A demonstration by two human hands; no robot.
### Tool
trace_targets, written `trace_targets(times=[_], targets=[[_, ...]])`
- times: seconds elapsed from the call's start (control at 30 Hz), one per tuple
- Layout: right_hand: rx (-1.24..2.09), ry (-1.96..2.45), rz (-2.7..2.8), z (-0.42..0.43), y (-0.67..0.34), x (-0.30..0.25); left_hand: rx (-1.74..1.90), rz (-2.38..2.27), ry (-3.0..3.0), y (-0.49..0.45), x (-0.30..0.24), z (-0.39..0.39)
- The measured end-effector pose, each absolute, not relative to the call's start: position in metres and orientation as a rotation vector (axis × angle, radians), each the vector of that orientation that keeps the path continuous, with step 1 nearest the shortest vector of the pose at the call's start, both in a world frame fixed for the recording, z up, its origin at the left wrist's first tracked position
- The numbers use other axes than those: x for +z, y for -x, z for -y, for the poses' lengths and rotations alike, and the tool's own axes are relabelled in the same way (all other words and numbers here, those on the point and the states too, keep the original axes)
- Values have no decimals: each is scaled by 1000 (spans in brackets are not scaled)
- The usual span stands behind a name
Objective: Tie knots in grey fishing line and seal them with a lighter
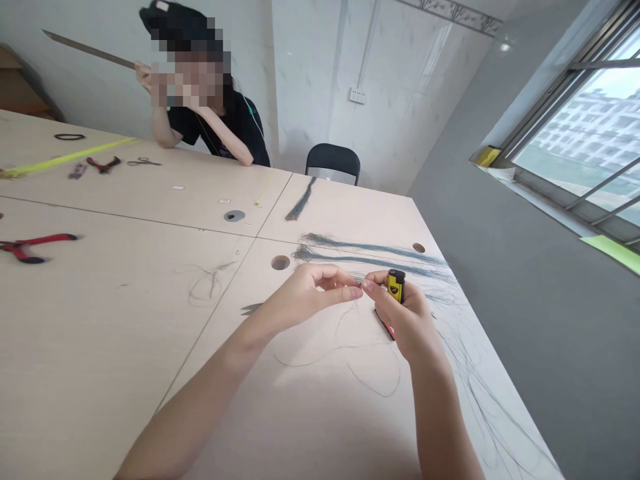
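Observation:
My left hand (323, 293) is closed, thumb and forefinger pinching a thin thread. The fingertips of my right hand (413, 313) meet them and pinch at the same spot. A yellow and black lighter (396, 288) stands upright, tucked in the fingers of my right hand. From the pinch, fine thread (385, 395) trails down in loose loops over the table. What exactly lies between the fingertips is too small to make out. Scissor blades (251, 309) poke out from behind my left wrist. A red and black object (384, 325) lies partly hidden beside my right hand.
Bundles of blue-grey thread (370, 259) lie beyond my hands; loose strands (475, 380) run along the right edge. Red-handled pliers (37, 247) and a thread tangle (207, 283) are at left. Opposite sits a person (225, 127) holding a long flat strip. Table holes (281, 263) are nearby.

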State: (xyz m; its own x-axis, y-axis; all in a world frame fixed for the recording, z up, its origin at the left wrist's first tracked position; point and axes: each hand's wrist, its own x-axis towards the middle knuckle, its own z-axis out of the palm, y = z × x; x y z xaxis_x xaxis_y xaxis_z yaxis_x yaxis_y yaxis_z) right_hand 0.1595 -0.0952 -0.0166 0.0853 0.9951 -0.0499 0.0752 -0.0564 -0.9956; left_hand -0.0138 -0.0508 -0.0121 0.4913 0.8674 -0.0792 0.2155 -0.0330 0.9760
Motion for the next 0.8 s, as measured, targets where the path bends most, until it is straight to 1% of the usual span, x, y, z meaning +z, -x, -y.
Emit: trace_targets(times=[0.2, 0.43, 0.8], targets=[[1207, 1322, 1137, 94, -160, -17, 698, -869, -1435, 13, -14, 49], [1397, 1173, 1150, 92, -162, -20, 706, -801, -1383, 13, -14, 46], [1377, 1227, 1260, 96, -161, -18, 636, -868, -1426, 15, -12, 46]])
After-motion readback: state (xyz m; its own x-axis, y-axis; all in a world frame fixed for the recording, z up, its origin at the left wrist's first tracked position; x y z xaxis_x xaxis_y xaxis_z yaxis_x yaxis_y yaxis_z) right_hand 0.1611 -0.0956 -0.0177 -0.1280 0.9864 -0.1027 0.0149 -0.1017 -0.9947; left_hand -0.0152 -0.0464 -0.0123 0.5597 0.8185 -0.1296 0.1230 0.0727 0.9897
